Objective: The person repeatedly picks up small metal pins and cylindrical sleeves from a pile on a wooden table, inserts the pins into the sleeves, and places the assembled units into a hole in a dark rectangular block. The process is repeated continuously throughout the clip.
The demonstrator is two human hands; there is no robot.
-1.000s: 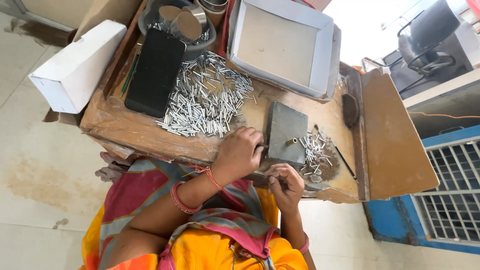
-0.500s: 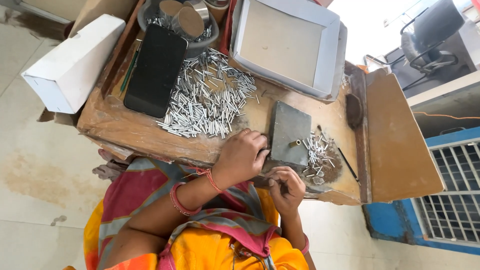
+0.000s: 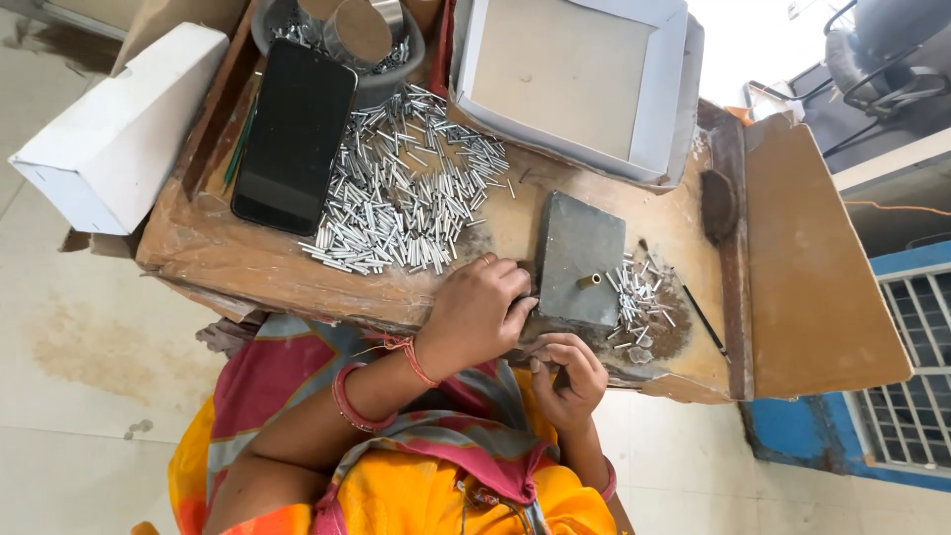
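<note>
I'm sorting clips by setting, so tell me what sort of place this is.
Probably a small hand-assembly workbench: a heap of short silver metal tubes, a grey square metal block and open white cardboard box trays on a worn wooden table.

clothing: bright yellow-orange top with a pink, red and grey striped drape over it, bottom middle of frame
left hand (image 3: pixel 480 312): red bangles plus thin red thread on wrist
right hand (image 3: pixel 567 374): pink bangle
</note>
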